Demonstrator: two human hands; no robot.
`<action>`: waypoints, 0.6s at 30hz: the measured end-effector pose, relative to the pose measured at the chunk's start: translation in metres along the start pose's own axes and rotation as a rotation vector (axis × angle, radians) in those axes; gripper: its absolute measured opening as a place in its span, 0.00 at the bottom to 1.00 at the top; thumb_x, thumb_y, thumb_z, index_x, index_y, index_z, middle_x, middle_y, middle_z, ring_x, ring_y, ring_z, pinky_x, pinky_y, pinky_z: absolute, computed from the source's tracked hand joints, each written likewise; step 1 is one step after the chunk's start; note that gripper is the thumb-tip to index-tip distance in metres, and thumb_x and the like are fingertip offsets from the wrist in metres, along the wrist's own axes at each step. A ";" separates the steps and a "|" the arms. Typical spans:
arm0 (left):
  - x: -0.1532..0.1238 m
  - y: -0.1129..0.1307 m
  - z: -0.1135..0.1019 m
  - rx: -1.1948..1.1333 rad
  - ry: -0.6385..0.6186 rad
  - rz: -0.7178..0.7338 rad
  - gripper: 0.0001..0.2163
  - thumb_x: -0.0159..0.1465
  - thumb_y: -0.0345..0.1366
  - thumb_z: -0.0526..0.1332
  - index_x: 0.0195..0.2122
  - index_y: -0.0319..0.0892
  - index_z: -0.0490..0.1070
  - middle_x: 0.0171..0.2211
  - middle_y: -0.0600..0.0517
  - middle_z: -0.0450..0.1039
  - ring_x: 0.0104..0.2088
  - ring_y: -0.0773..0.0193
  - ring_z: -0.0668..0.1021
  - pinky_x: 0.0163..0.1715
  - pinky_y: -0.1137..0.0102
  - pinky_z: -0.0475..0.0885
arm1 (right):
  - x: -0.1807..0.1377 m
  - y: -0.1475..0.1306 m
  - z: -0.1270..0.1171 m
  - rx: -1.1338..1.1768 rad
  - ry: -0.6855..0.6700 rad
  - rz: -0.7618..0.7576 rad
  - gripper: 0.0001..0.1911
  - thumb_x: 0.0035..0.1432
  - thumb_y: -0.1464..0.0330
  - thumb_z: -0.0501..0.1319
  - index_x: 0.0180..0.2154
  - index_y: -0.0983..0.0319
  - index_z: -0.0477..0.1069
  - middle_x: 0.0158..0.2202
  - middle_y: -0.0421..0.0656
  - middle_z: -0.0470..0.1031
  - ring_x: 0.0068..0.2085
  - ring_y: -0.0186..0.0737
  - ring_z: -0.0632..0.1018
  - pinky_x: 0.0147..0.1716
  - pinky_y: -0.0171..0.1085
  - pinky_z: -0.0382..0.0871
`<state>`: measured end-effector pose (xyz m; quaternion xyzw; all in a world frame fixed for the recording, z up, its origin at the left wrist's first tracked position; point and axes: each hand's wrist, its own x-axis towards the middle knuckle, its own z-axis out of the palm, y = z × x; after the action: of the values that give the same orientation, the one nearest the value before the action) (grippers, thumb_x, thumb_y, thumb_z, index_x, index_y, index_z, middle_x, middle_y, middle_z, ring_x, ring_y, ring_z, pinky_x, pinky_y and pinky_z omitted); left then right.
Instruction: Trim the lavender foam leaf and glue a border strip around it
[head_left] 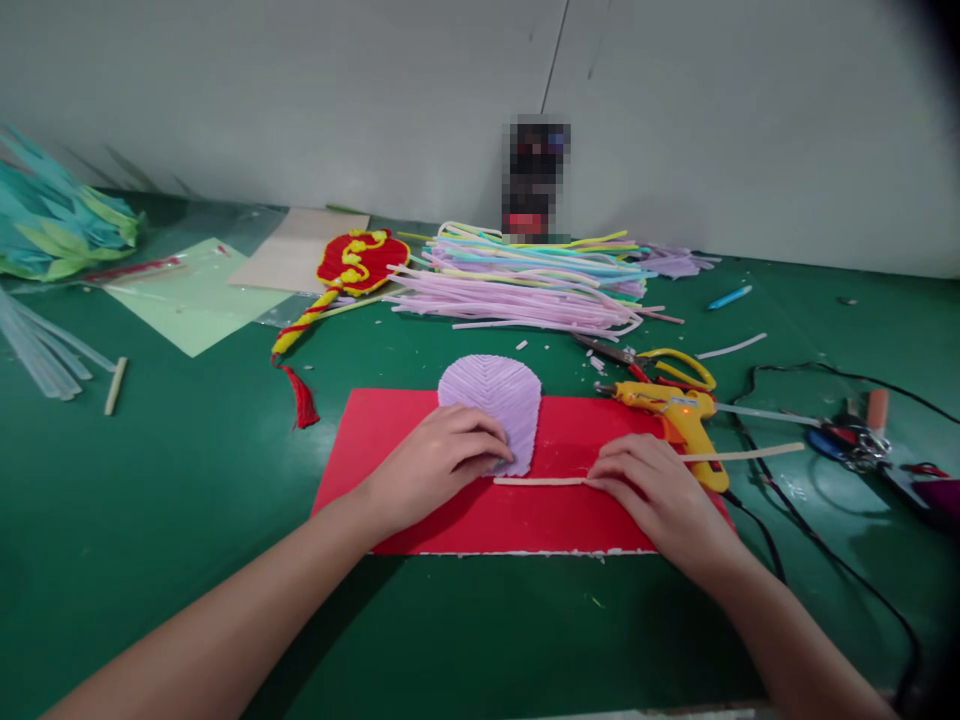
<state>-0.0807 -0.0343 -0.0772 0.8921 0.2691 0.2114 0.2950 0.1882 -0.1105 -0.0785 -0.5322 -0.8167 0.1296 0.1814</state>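
Note:
A light purple, leaf-shaped piece (487, 380) made of pipe cleaners in slanting rows lies on a red board (390, 425). My left hand (442, 465) is curled over its lower left part, fingertips pressed near the lower edge. To the right, my right hand (652, 490) pinches a pale pipe cleaner (540, 482), whose free end points left just below the purple piece. Another pale length (765, 452) sticks out beyond the right hand; whether it is the same pipe cleaner is hidden by that hand.
A yellow hot glue gun (667, 402) with a lit orange light and scissors (679, 365) lie at the right, near a black cord (802, 520). Behind are a pipe cleaner pile (525, 285) and a red-and-yellow fan-shaped ornament (360, 262). Glue sticks (41, 350) lie left.

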 end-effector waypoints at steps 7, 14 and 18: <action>0.000 0.000 0.000 -0.005 -0.009 -0.007 0.08 0.64 0.31 0.56 0.39 0.46 0.74 0.42 0.52 0.72 0.44 0.64 0.72 0.44 0.68 0.66 | 0.001 0.000 0.000 0.005 -0.016 0.012 0.07 0.63 0.70 0.52 0.36 0.59 0.68 0.38 0.44 0.71 0.42 0.41 0.71 0.42 0.42 0.63; 0.001 -0.001 0.000 -0.008 -0.013 -0.011 0.07 0.63 0.30 0.57 0.39 0.46 0.74 0.42 0.53 0.71 0.44 0.65 0.71 0.44 0.68 0.65 | 0.001 0.000 0.002 -0.005 0.001 0.012 0.06 0.62 0.69 0.53 0.35 0.59 0.68 0.37 0.43 0.71 0.41 0.40 0.71 0.41 0.42 0.63; 0.001 -0.001 0.000 -0.010 -0.015 -0.018 0.07 0.63 0.31 0.57 0.39 0.47 0.74 0.41 0.53 0.71 0.44 0.65 0.71 0.44 0.69 0.65 | 0.001 -0.001 0.001 -0.013 0.008 0.006 0.06 0.62 0.70 0.54 0.35 0.59 0.68 0.37 0.44 0.71 0.41 0.40 0.71 0.41 0.42 0.63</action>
<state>-0.0800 -0.0333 -0.0778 0.8898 0.2738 0.2036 0.3032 0.1863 -0.1098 -0.0793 -0.5363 -0.8153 0.1225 0.1809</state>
